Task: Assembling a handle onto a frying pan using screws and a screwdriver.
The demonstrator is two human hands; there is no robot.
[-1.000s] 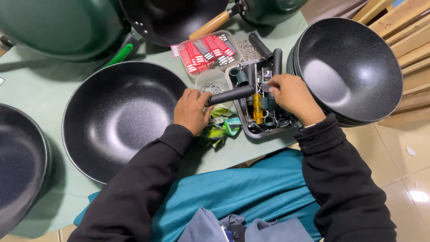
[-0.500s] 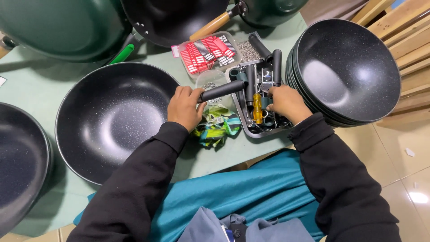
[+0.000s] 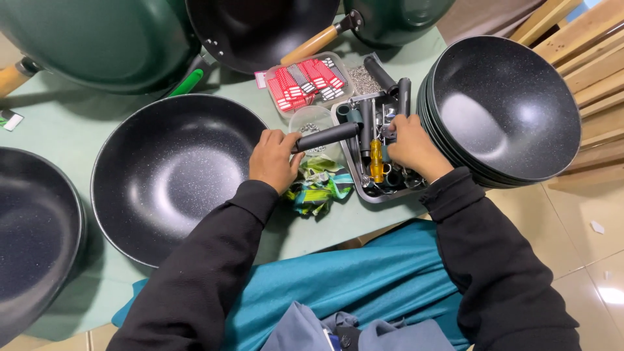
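Note:
My left hand (image 3: 274, 158) grips a black pan handle (image 3: 328, 136) at the rim of a black speckled wok (image 3: 170, 170) that lies on the green table. My right hand (image 3: 411, 144) reaches into a grey metal tray (image 3: 364, 188) of black handles and tools, fingers curled among the parts; what it holds is hidden. A yellow-handled screwdriver (image 3: 376, 160) lies in the tray beside that hand. Just under the handle stands a small clear tub of screws (image 3: 311, 124). A crumpled green and yellow cloth (image 3: 318, 186) lies between my hands.
A stack of black woks (image 3: 507, 104) stands at the right table edge. Green woks (image 3: 97, 39) with wooden handles lean at the back, another black wok (image 3: 32, 227) lies far left. A clear box of red packets (image 3: 304, 81) sits behind the tray. Wooden slats (image 3: 585, 58) at right.
My left hand has slid left along the handle toward the wok rim. My right hand has moved slightly deeper into the tray.

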